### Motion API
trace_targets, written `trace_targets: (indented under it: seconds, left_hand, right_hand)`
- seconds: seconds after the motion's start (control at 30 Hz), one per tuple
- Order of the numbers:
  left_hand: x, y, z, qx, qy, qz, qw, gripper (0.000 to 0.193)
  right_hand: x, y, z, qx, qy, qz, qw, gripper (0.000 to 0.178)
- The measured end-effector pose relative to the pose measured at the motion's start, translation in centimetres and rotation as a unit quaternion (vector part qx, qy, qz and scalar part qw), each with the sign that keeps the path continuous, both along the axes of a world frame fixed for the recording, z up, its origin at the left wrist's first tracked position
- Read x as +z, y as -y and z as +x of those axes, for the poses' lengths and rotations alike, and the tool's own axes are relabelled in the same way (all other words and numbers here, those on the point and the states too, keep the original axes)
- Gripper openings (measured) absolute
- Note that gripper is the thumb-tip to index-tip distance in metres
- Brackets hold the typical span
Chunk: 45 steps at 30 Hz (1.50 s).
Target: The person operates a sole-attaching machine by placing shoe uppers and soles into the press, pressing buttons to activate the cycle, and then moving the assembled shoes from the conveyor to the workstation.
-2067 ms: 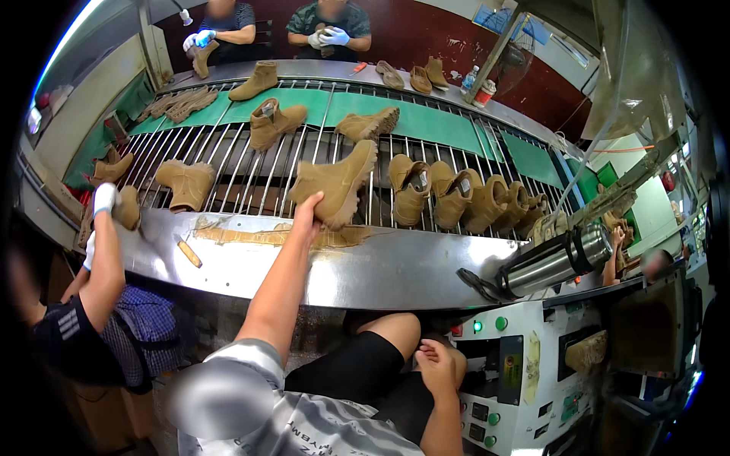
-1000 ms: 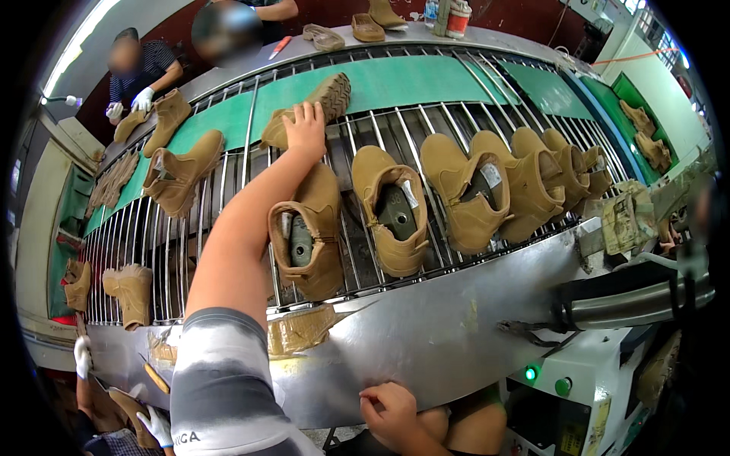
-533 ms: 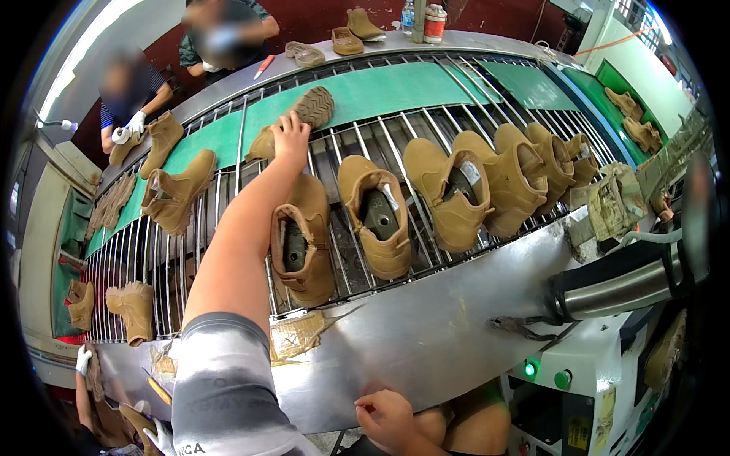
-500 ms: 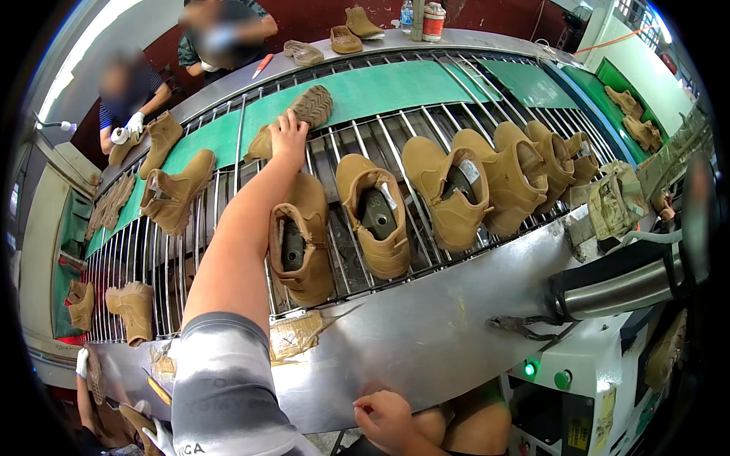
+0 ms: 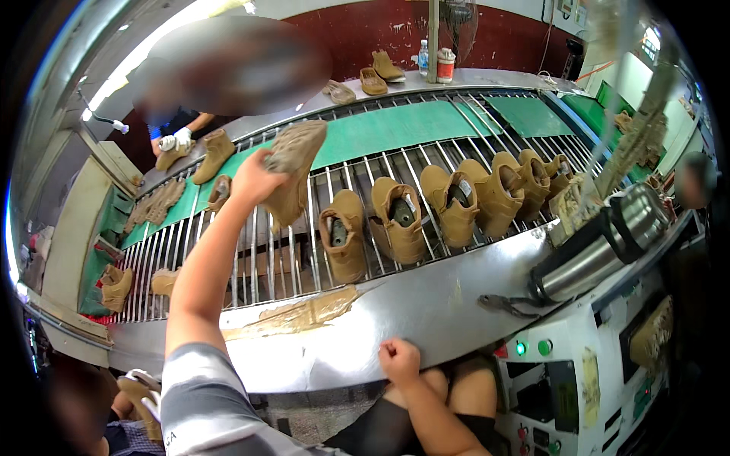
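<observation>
My left hand (image 5: pixel 256 179), at the end of an outstretched arm, grips a tan boot (image 5: pixel 293 199) above the metal rollers. Its ridged sole faces up and toward me, and the upper hangs down. My right hand (image 5: pixel 400 360) is a loose fist by the near edge of the steel ledge, with nothing visible in it. To the right of the held boot, a row of tan boots stands on the rollers. The nearest boot (image 5: pixel 347 258) and the one beside it (image 5: pixel 405 243) show dark insoles through their openings. A small tan boot (image 5: pixel 220 192) is partly hidden behind my left arm.
A green belt strip (image 5: pixel 388 133) runs along the far side. Beyond it, a co-worker's gloved hand (image 5: pixel 182 138) is at another boot. On the right, a steel flask (image 5: pixel 601 247) and pliers (image 5: pixel 506 304) lie on the steel ledge (image 5: pixel 426 319), above a white control box (image 5: pixel 601 380).
My left hand has lifted the boot off the far belt and brought it nearer, sole up. The view has shifted. My right hand has stayed low, fingers curled.
</observation>
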<state>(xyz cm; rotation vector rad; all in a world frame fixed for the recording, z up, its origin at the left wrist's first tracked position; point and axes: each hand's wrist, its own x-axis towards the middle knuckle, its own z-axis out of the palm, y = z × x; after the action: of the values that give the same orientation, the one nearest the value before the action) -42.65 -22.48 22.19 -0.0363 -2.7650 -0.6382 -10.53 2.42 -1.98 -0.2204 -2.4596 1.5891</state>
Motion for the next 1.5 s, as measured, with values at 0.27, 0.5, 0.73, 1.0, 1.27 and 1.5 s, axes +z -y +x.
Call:
trace_targets:
  seconds: [0.27, 0.5, 0.73, 1.0, 1.27, 1.5]
  left_hand:
    - [-5.9, 11.2, 30.6, -0.028, 0.114, 0.813, 0.571, 0.07]
    - [-6.6, -3.9, 43.1, -0.221, 0.311, 0.912, 0.154, 0.058]
    - [-2.8, -12.7, 45.4, -0.405, 0.394, 0.492, 0.662, 0.033]
    - [5.0, -22.1, 53.8, -0.514, 0.155, 0.317, 0.782, 0.01]
    - [1.8, -28.8, 57.1, -0.505, 0.22, 0.239, 0.8, 0.023]
    - [-2.4, -33.3, 59.2, -0.489, 0.357, 0.433, 0.667, 0.025]
  right_hand:
    - [-2.0, -0.4, 0.3, 0.095, 0.077, -0.234, 0.965, 0.025]
    - [15.7, 2.6, 9.1, 0.326, -0.006, -0.647, 0.689, 0.073]
    - [15.9, -7.6, 19.1, 0.175, -0.125, -0.674, 0.707, 0.085]
    - [15.9, -19.7, 34.2, -0.061, -0.176, -0.564, 0.805, 0.074]
    - [18.0, -23.8, 43.2, -0.139, -0.115, -0.399, 0.899, 0.084]
    - [21.6, -25.7, 47.1, -0.129, -0.118, -0.293, 0.94, 0.104]
